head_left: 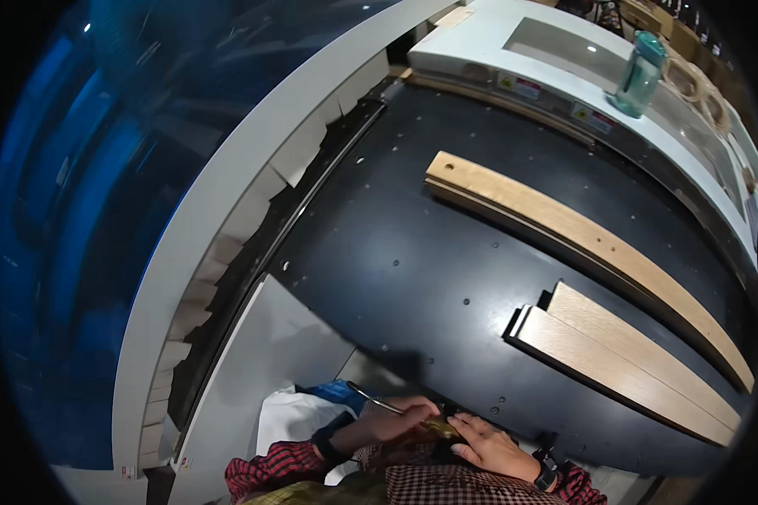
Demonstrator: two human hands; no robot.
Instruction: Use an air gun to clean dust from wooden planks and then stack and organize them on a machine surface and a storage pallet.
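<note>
Close to my body at the lower edge, my left hand (403, 419) is closed around a thin metal rod (375, 398) with a dark end, which sticks out up and to the left. My right hand (490, 448) is beside it, fingers stretched out and slanting toward the left hand. Between the two hands is a small yellowish thing (440, 427), mostly covered, and the right fingertips touch it or lie just over it; its kind cannot be made out. A wristband is on each wrist.
Ahead spreads a dark table (396, 303) with small holes. A long wooden strip (564, 215) and two pale boards (611, 362) lie on its right. Beyond stands a white machine housing (472, 42) bearing a teal bottle (640, 76). A white bag (290, 421) is left of my hands.
</note>
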